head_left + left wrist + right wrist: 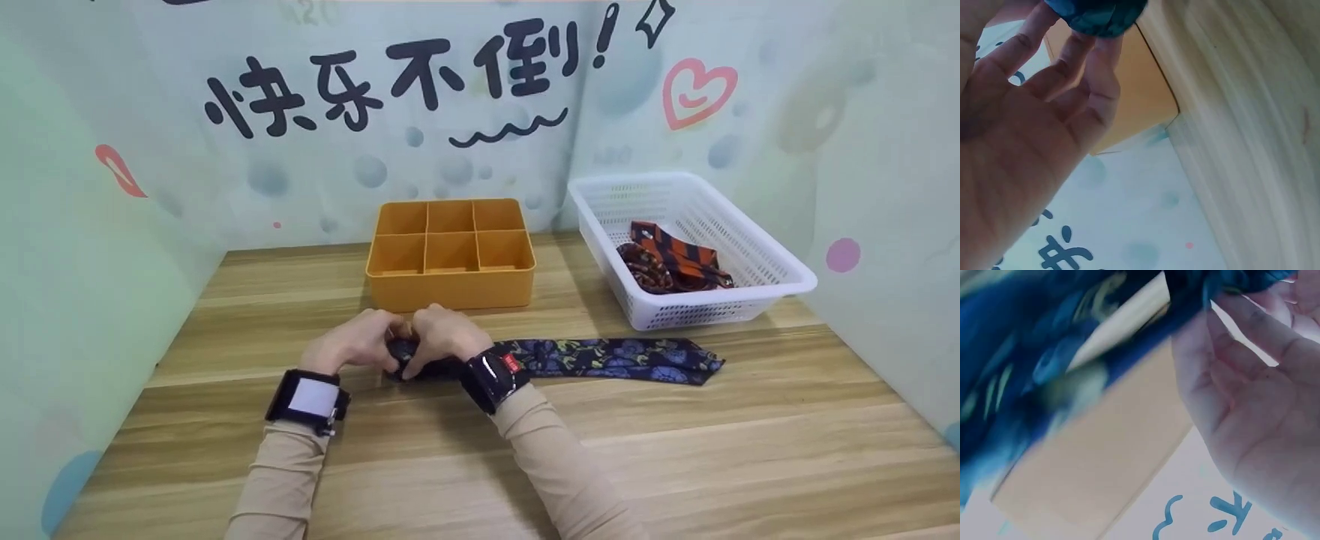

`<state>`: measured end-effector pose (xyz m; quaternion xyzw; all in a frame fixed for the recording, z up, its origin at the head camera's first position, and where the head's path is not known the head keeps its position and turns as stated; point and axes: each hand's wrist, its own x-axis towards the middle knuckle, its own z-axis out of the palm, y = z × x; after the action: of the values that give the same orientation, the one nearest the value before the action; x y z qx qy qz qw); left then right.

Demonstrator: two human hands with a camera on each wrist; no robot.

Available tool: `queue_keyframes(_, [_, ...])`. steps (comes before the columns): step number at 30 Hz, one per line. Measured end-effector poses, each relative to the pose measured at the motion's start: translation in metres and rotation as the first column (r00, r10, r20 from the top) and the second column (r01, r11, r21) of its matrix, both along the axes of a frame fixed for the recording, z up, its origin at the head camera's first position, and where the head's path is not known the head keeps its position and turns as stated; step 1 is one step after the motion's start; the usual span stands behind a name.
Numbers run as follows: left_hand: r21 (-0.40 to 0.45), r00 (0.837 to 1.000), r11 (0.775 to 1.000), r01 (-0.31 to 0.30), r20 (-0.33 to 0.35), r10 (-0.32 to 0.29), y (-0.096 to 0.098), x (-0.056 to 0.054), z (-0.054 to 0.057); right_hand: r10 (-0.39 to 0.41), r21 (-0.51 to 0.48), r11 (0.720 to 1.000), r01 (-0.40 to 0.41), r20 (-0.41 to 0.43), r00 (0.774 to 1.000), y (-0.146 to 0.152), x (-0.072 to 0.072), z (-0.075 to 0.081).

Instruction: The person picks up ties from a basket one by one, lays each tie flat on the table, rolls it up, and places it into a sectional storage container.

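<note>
A dark navy necktie (622, 358) with blue and yellow-green flowers lies across the table, its pointed wide end to the right. Its left end is wound into a roll (403, 354) between the two hands. My left hand (356, 341) grips the roll from the left with fingers and thumb. From the other side my right hand (450, 336) pinches it, wrist over the tie. In the left wrist view the coiled tie (1100, 17) sits at the fingertips. In the right wrist view the loose tie (1010, 377) stretches off, blurred.
Just behind the hands stands an orange box (452, 291) with several compartments. A white perforated basket (709, 309) at the back right holds an orange and black striped tie (675, 251) and a rolled patterned tie (643, 268). A printed backdrop (315, 172) rises behind the table (420, 480).
</note>
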<state>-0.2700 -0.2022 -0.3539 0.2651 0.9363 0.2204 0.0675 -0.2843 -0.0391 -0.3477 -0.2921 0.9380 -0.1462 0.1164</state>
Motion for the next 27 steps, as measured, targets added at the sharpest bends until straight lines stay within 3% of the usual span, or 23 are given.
queue_keyframes(4, [-0.019,1.0,1.0,0.005,-0.015,-0.005,0.003,0.001,0.001,-0.047,0.009,0.999,0.048,-0.027,0.999,0.0,-0.001,0.0])
queue_keyframes(12, [0.052,0.999,0.999,-0.016,0.051,0.013,0.004,0.003,-0.002,-0.098,0.042,0.994,0.098,-0.003,0.995,0.0,-0.004,-0.01])
queue_keyframes(20, [0.044,0.997,0.998,0.033,-0.065,-0.03,0.003,0.0,-0.004,-0.021,0.021,1.0,0.02,0.022,1.0,0.003,-0.005,-0.007])
queue_keyframes(27, [0.01,0.998,1.0,0.022,-0.056,-0.021,0.007,0.001,-0.003,-0.016,-0.036,0.999,0.015,-0.028,0.999,0.004,-0.004,-0.003])
